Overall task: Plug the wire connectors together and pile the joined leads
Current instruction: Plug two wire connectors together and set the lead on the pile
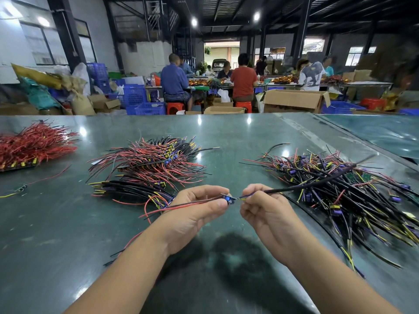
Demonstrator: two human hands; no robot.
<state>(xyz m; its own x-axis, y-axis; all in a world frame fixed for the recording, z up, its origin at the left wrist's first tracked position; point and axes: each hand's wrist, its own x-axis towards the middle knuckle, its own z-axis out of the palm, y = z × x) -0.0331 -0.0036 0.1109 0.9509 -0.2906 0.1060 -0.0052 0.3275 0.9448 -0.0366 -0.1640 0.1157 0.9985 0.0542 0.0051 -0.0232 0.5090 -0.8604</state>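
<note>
Green and glossy, the table carries 4 heaps of wire. Above its near half, 2 bare hands meet at the middle of the view. The left hand pinches a small blue connector between thumb and forefinger, and the red and black leads from that part trail back across the palm toward the left. The right hand has its fingers curled round the end of a long black sleeved lead, which rises away up and to the right over the loose pile; thin yellow and purple wire tips stick out of the fingers toward the connector. The 2 ends sit just beside each other; whether they touch is too small to tell. On the right lies a scattered pile of black, yellow and purple leads. At centre are 2 neater stacks: a larger one of red and black leads farther back, and a smaller one of mostly black leads just left of the left hand. A red bundle sits at the far left edge. Beyond the table, several people sit at benches among blue crates and cardboard boxes.
</note>
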